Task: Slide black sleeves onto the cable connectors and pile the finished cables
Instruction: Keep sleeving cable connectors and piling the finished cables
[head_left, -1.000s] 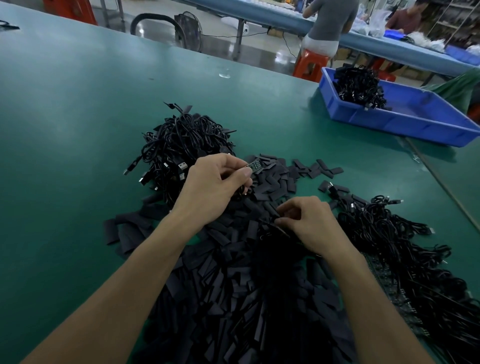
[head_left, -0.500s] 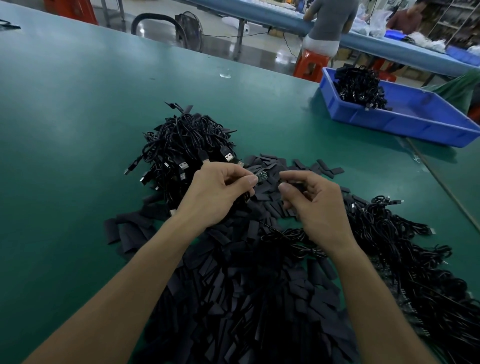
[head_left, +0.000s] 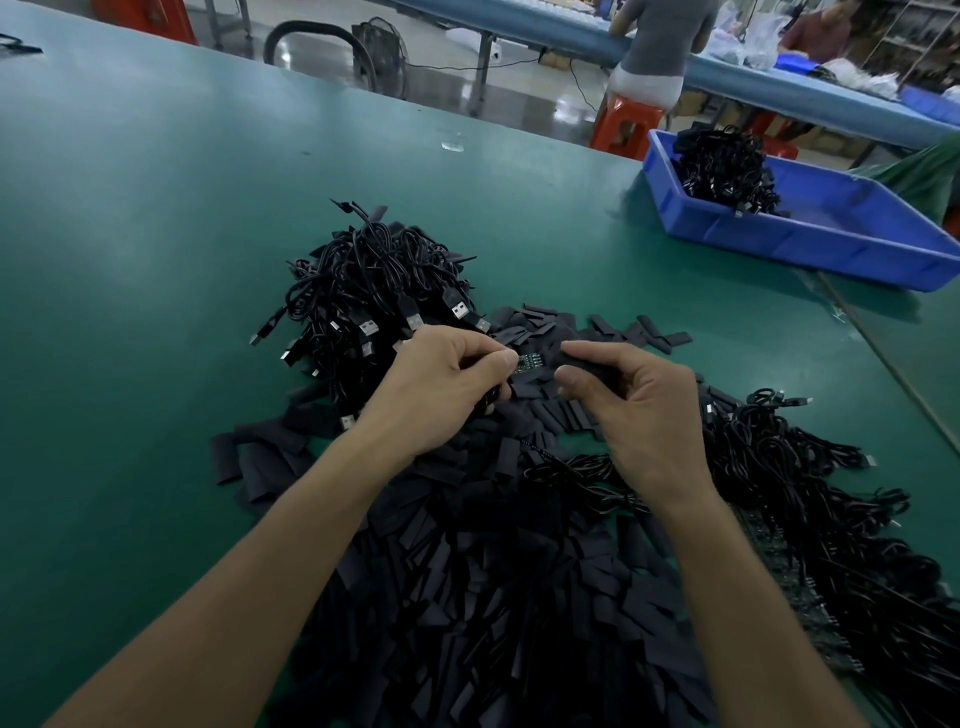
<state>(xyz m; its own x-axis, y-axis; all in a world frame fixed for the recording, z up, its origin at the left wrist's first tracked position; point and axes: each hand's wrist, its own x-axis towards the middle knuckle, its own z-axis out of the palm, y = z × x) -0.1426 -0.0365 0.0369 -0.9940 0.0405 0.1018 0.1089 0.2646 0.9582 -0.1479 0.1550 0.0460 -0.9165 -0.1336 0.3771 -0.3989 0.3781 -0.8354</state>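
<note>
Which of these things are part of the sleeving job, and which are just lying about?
Job: left hand pinching the connector; right hand pinching a sleeve; loose sleeves; left cable pile; right cable pile.

Lying about: blue bin; bin cables; stool; fan.

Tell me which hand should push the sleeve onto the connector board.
Right. The right hand pinches the black sleeve just beside the connector board, which the left hand pinches, so the left hand need only brace it.
</note>
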